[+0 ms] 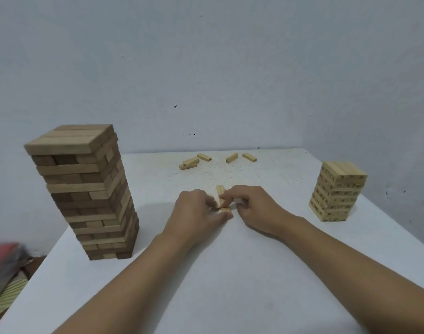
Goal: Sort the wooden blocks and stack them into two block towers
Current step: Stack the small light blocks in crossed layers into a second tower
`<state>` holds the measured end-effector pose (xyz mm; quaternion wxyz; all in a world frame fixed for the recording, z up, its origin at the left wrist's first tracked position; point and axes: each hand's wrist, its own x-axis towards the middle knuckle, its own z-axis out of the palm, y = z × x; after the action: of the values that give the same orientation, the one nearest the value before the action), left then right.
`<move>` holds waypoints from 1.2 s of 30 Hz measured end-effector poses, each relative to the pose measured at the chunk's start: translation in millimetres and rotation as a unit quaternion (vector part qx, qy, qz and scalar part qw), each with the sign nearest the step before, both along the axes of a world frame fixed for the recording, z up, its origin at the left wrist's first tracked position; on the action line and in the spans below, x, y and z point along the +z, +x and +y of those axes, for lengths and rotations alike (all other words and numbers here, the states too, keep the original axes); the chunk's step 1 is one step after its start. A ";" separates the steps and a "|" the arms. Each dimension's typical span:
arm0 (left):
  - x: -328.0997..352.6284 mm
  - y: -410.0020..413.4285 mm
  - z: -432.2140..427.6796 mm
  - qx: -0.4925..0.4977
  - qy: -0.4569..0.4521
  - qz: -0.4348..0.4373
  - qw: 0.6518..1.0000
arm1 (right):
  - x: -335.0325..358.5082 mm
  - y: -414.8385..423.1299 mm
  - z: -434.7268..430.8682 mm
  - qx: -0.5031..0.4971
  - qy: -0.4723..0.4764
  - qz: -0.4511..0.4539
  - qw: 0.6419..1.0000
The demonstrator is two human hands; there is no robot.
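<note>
1. two bare hands meet low over a white table (pixel 230 273), fingertips almost together.
2. the left hand (pixel 196 213) curls its fingers and thumb round a bunch of small pale blocks (pixel 220 190). the right hand (pixel 252 208) pinches the same bunch from the other side. one block sticks out beyond the fingers, away from the person. how many are held cannot be told.
3. both hands seem to grip the bunch so as to square the blocks side by side into one layer before lifting it.
4. well to the left of the left hand stands the big tower (pixel 85 189), tall, made of larger, darker blocks in crossed layers.
5. well to the right of the right hand stands the small tower (pixel 336 191), shorter, pale, with dark print on its sides. its blocks look like the held ones, so it is the likely goal.
6. beyond both hands, near the table's far edge, a handful of loose blocks (pixel 231 157) lie scattered, not yet stacked.
</note>
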<state>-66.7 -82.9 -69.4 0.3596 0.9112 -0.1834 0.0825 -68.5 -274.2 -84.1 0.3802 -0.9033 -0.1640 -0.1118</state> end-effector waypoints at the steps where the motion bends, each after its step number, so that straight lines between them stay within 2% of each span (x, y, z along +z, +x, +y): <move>1: -1.1 -5.2 2.1 -0.012 -0.002 -0.002 1.000 | 1.0 -5.8 -0.3 0.006 0.017 0.017 1.000; 4: -4.8 -17.4 10.3 -0.046 -0.008 -0.004 0.999 | 5.7 -21.9 -2.7 0.033 0.063 0.056 0.996; 9: -9.4 -28.3 26.1 -0.114 -0.065 0.005 0.991 | 6.5 -34.1 -4.2 0.059 0.041 0.029 0.997; 12: -13.4 -27.3 33.6 -0.132 -0.088 -0.008 0.987 | 6.1 -34.6 -5.3 0.059 0.060 0.027 0.996; 20: -20.6 -23.4 37.5 -0.154 -0.010 -0.086 0.984 | 4.3 -32.8 -11.3 0.052 0.076 0.031 0.995; 25: -21.3 -24.5 38.7 -0.184 -0.029 -0.065 0.980 | -2.2 -31.8 -13.9 0.054 0.078 0.005 0.995; 36: -19.1 -31.2 33.6 -0.099 -0.059 -0.045 0.992 | 3.3 -39.8 -23.6 0.016 0.071 0.000 0.997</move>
<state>-97.9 -49.3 -88.5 0.4103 0.8613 -0.2832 0.0977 -108.3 -297.8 -80.8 0.4454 -0.8712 -0.1698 -0.1174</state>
